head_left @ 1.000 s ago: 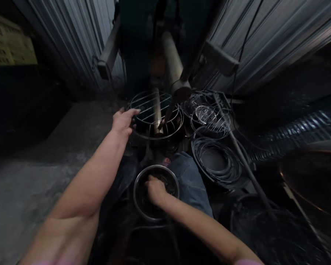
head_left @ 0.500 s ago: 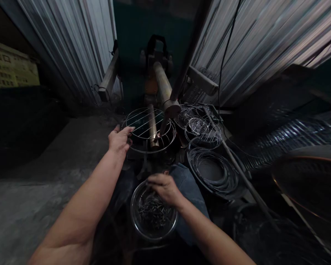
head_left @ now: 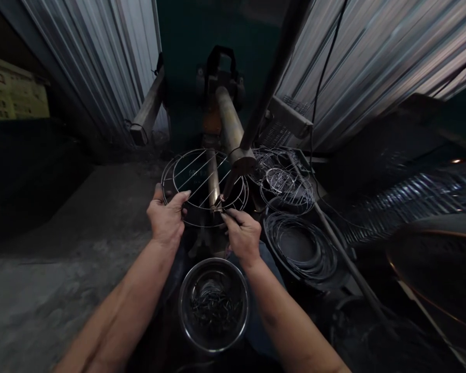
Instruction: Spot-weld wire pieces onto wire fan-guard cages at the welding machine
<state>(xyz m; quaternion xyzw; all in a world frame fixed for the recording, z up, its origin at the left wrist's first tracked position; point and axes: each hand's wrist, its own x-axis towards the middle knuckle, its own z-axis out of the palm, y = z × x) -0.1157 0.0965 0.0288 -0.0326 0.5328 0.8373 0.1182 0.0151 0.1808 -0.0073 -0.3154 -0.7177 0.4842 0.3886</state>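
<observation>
My left hand point(head_left: 166, 212) is closed on the near left rim of a round wire rack point(head_left: 192, 178), which has straight cross wires and two rings. The rack lies around the lower metal rod point(head_left: 213, 178) of a welding machine, under the tip of its upper arm point(head_left: 233, 122). My right hand point(head_left: 243, 230) pinches a small piece, seemingly a short bit of metal wire, against the rack's near rim at the electrode tip; the fingers partly hide it. Below my hands, a steel bowl point(head_left: 184, 311) holds many short metal pieces point(head_left: 217, 305).
Finished-looking wire racks point(head_left: 287, 189) are piled to the right, beside a coil of wire point(head_left: 270, 233). A long bar point(head_left: 334, 235) slants past them. A dark cable point(head_left: 314, 103) hangs at the right. At far left stands a yellow crate point(head_left: 15, 93). Corrugated metal walls point(head_left: 97, 67) flank the machine.
My right hand has moved up from the bowl to the rack's near rim at the electrode tip, a small piece in its fingers. My left hand still holds the rack, which has shifted slightly left.
</observation>
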